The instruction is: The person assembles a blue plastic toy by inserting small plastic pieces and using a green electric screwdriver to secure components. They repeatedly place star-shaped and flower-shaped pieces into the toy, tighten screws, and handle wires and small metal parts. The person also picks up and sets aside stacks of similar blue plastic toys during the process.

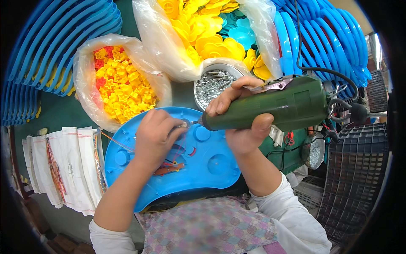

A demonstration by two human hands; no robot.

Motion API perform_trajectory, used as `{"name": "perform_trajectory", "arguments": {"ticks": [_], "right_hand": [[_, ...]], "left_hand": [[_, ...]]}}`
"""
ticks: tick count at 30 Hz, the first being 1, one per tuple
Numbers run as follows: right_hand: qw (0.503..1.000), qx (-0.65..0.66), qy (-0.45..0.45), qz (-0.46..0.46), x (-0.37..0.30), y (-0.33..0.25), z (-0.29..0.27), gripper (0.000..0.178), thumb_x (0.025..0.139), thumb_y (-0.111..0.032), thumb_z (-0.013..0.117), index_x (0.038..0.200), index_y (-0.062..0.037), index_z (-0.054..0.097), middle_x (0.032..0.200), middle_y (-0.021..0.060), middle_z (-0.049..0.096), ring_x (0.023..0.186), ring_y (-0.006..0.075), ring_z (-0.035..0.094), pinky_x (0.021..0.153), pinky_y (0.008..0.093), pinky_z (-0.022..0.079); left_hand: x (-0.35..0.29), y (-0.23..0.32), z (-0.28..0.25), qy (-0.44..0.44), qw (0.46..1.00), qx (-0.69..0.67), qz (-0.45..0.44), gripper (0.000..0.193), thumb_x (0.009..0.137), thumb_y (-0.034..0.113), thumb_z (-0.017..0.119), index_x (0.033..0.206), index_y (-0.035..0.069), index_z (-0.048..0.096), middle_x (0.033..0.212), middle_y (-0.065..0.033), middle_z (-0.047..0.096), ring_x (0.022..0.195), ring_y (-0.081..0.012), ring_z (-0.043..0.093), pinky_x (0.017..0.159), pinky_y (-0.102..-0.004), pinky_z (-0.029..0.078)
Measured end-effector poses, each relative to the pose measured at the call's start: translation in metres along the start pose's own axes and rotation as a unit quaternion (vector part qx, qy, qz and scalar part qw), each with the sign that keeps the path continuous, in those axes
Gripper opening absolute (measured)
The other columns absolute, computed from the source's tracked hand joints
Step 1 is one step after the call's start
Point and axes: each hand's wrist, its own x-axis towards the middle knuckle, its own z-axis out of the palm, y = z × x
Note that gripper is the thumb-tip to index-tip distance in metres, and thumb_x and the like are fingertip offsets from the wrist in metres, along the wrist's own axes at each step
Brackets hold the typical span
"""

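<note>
the broad blue curved plastic tray (198, 169) lies under the left hand (154, 131); the right hand (242, 137) grasps the green cylindrical corded screwdriver (266, 106), its tip at the left fingertips. far on the dark green table (127, 21), clear plastic bags (152, 42) hold mostly yellow pieces (131, 91). whether the left fingers pinch anything, i cannot tell.

1. Table (57, 112): dark green top.
2. Far left: stacked blue plastic parts (46, 38).
3. Left of centre: clear bag (84, 70), small yellow and red pieces inside.
4. Far centre: larger clear bag (146, 38), yellow and teal flower-shaped parts; round metal tin (196, 95) just beside its near side.
5. Near left: row of white bundles (74, 165).
6. Near centre: curved blue panel (198, 169).
7. Right: small red item (289, 138).
</note>
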Motion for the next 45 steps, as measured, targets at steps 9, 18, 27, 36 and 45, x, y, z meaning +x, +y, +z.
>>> {"name": "perform_trajectory", "arguments": {"ticks": [9,18,27,36,45], "right_hand": [[0.991,0.007,-0.116,0.062,0.016,-0.001,0.007,0.091,0.078,-0.074,0.075,0.122,0.0013,0.050,0.081,0.0119,0.065,0.074,0.0227,0.068,0.070,0.0376,0.059],[0.997,0.046,-0.057,-0.022,0.011,-0.003,0.010,0.100,0.084,-0.083,0.058,0.134,0.0027,0.045,0.082,0.0117,0.063,0.074,0.0231,0.066,0.071,0.0397,0.058],[0.995,0.053,-0.074,-0.029,0.005,0.001,0.029,0.101,0.086,-0.087,0.050,0.135,0.0017,0.043,0.083,0.0111,0.062,0.074,0.0225,0.066,0.072,0.0402,0.058],[0.995,0.060,-0.082,-0.026,0.002,0.003,0.027,0.101,0.086,-0.086,0.051,0.134,0.0023,0.043,0.084,0.0111,0.063,0.074,0.0225,0.066,0.073,0.0401,0.058],[0.997,0.016,-0.064,-0.029,0.004,0.005,0.021,0.098,0.087,-0.084,0.051,0.132,0.0023,0.043,0.084,0.0118,0.062,0.075,0.0223,0.065,0.073,0.0405,0.058]], "left_hand": [[-0.001,-0.001,0.001,-0.010,0.999,-0.029,-0.020,0.016,0.075,0.009,0.083,0.088,0.008,0.073,0.083,-0.0074,0.061,0.083,-0.0283,0.058,0.075,-0.0387,0.048],[-0.004,0.009,-0.021,-0.053,0.995,-0.051,-0.065,0.020,0.079,0.000,0.077,0.098,0.007,0.075,0.092,-0.0087,0.065,0.090,-0.0291,0.061,0.080,-0.0385,0.051],[-0.016,0.010,-0.022,-0.011,0.978,-0.142,-0.155,0.030,0.081,0.001,0.078,0.110,0.004,0.071,0.094,-0.0130,0.070,0.088,-0.0301,0.068,0.076,-0.0380,0.055],[-0.015,-0.006,-0.025,-0.005,0.990,0.052,0.128,0.045,0.073,0.006,0.083,0.115,0.006,0.067,0.097,-0.0104,0.070,0.092,-0.0333,0.066,0.080,-0.0400,0.055],[-0.015,-0.009,-0.018,-0.037,0.999,-0.026,-0.029,0.031,0.072,0.005,0.084,0.098,0.003,0.066,0.108,-0.0139,0.061,0.103,-0.0342,0.061,0.089,-0.0420,0.052]]}}
